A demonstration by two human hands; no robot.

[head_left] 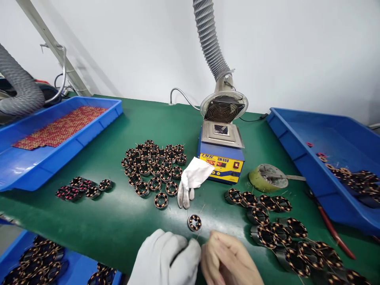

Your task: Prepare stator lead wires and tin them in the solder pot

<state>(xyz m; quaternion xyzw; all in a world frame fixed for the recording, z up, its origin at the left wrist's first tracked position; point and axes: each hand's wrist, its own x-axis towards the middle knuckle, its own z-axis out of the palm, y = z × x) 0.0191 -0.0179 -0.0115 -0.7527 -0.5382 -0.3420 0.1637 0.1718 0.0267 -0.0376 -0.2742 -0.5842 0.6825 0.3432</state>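
My left hand (pixel 169 257), in a white glove, is closed with its fingertips pinched together. Right beside it, my bare right hand (pixel 227 257) is curled shut, its knuckles close to the glove. Just beyond both hands a small motor stator (pixel 194 223), a black ring with copper windings, rests on the green table. A thin wire runs from it down toward my fingertips; whether either hand grips it is hidden. An empty white glove (pixel 194 176) lies a little farther off. Left of that glove stands a cluster of similar stators (pixel 154 164).
A blue solder pot (pixel 221 158) sits below a fume hose (pixel 210 37). To its right are a yellow-green tin (pixel 264 178), rows of stators (pixel 267 235) and red-handled pliers (pixel 335 233). Blue trays stand at left (pixel 86 138), right (pixel 292 158) and lower left (pixel 78 263).
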